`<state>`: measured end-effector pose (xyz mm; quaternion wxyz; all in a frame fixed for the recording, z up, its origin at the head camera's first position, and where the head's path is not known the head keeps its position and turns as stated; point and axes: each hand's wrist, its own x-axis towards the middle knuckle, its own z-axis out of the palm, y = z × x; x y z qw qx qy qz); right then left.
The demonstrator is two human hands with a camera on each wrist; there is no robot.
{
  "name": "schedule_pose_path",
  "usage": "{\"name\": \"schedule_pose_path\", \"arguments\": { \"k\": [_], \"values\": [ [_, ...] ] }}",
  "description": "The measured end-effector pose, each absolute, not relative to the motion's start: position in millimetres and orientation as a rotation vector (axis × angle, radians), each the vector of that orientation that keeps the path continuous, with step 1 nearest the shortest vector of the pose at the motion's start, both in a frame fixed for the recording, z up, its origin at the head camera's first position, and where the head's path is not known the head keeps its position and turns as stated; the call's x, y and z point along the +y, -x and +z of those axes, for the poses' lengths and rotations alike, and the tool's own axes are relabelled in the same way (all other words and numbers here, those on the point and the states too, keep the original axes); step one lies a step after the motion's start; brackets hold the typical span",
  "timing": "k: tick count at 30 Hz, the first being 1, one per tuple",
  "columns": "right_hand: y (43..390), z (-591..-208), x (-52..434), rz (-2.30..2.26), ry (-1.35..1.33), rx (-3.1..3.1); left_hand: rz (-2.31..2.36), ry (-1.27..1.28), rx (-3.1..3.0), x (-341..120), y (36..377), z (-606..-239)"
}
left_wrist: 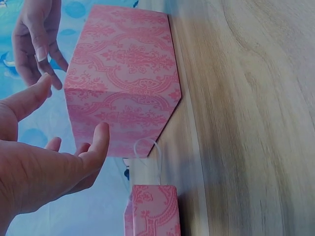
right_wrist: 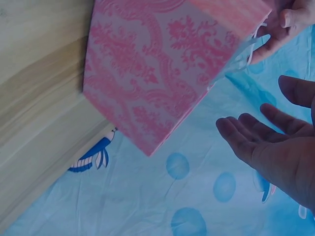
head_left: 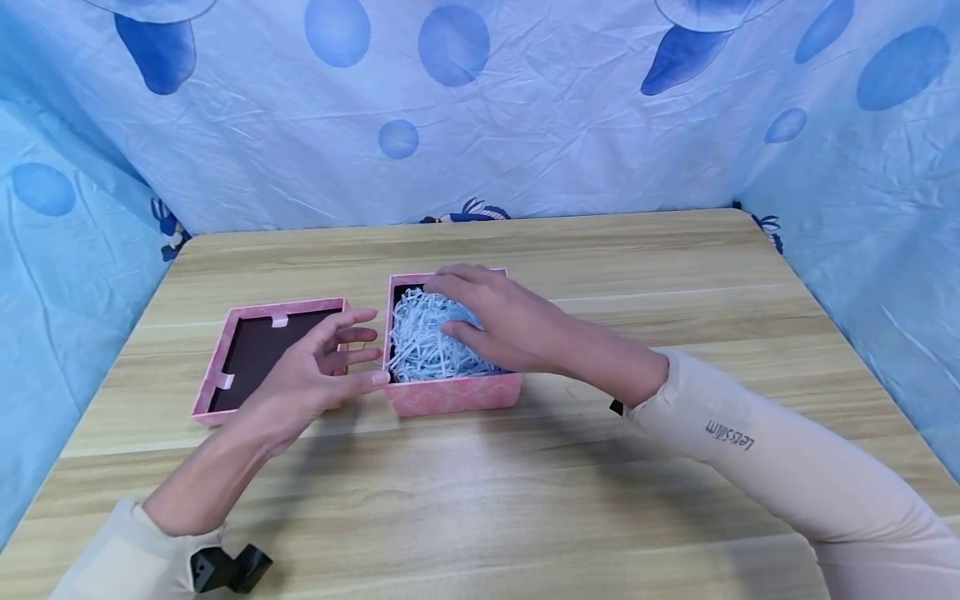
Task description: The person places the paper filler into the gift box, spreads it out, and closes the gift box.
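A pink patterned box stands on the table, filled with light blue shredded paper. My right hand hovers over the box's right side, hiding part of the paper; its fingers are loosely bent and hold nothing in the right wrist view. My left hand is at the box's left side with fingers apart, thumb tip right by the front left corner. It overlaps the box's lid, which lies inside up and shows a dark lining. The left wrist view shows empty space between thumb and fingers.
The wooden table carries both box parts left of its middle. A thin pale loop shows between box and lid in the left wrist view. Blue patterned curtains hang behind the table and along both sides.
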<state>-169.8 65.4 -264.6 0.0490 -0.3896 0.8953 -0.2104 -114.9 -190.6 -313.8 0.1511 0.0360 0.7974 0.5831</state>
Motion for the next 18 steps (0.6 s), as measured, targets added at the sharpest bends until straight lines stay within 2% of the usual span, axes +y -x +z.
{"name": "schedule_pose_path", "arguments": {
  "k": [9, 18],
  "values": [
    [162, -263, 56, -0.81, 1.132, 2.664, 1.63, -0.07, 2.321, -196, 113, -311],
    [145, -261, 23, -0.937, 1.199, 2.545, 1.619, -0.071, 2.431, -217, 110, -305]
  ]
}}
